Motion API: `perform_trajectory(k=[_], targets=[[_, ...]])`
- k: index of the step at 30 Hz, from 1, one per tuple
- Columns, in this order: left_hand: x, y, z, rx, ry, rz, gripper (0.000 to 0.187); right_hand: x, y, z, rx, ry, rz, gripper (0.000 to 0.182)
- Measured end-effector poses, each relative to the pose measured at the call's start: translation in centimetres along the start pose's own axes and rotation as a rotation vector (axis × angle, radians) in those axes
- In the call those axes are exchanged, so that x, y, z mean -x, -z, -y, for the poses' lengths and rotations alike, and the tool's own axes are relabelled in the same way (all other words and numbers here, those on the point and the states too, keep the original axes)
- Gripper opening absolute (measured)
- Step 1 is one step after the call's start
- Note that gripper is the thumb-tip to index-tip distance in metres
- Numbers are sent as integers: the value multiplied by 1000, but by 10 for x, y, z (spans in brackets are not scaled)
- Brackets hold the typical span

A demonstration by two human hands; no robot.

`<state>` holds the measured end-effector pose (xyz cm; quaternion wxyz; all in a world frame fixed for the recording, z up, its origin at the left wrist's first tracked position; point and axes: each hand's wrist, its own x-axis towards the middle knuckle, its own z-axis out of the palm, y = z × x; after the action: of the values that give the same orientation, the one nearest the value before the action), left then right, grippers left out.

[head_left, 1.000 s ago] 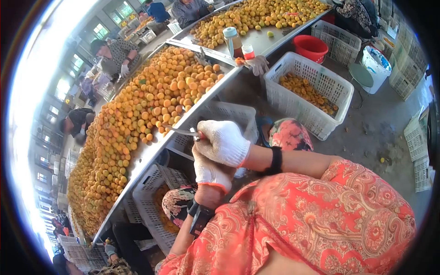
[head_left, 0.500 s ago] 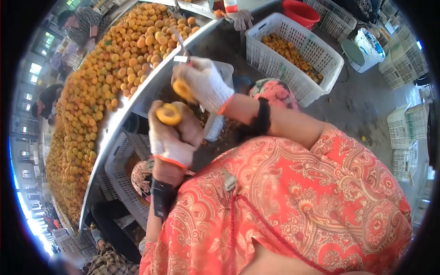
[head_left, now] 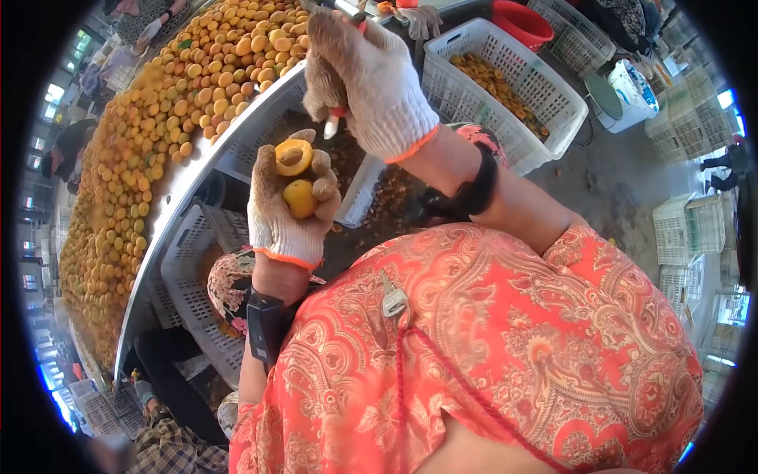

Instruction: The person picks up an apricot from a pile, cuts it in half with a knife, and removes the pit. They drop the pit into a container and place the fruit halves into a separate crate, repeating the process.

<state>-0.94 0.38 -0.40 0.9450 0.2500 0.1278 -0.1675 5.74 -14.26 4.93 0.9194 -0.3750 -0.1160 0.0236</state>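
Observation:
My left hand (head_left: 292, 197), in a white knitted glove with an orange cuff, is closed around two pieces of fruit. One is a cut apricot half (head_left: 293, 157) with the brown pit showing; below it sits a rounded yellow apricot (head_left: 300, 198). Above and to the right, my right hand (head_left: 363, 83), gloved the same way, grips a knife (head_left: 335, 118) with a red and white handle; its blade is mostly out of sight at the top. A large heap of apricots (head_left: 158, 134) lies on a metal table (head_left: 170, 207) to the left.
A white crate (head_left: 513, 83) with cut apricot pieces stands at upper right, near a red basin (head_left: 521, 24) and a white bucket (head_left: 632, 91). Another crate (head_left: 193, 284) is beneath the table edge at left. Co-workers' hands and clothing (head_left: 178, 450) show at the left side.
My right hand has moved up and right, and the fruit piece it had is no longer seen in it. My left hand has turned palm up, showing two fruit pieces.

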Motion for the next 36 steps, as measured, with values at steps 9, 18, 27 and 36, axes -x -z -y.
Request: perform_trajectory(k=[9,18,27,36], targets=[[12,-10,5,-156,30,74,34,-4,-2,-14,-168,-57,80,27],[16,-17,14,-267,-3,82,22,2,6,-8,-166,-136,290,30],[13,-14,16,-243,110,44,15,2,15,-16,-172,-216,341,35],[-10,-15,25,-330,-73,-133,29,-1,23,-33,-151,-272,-2,44]])
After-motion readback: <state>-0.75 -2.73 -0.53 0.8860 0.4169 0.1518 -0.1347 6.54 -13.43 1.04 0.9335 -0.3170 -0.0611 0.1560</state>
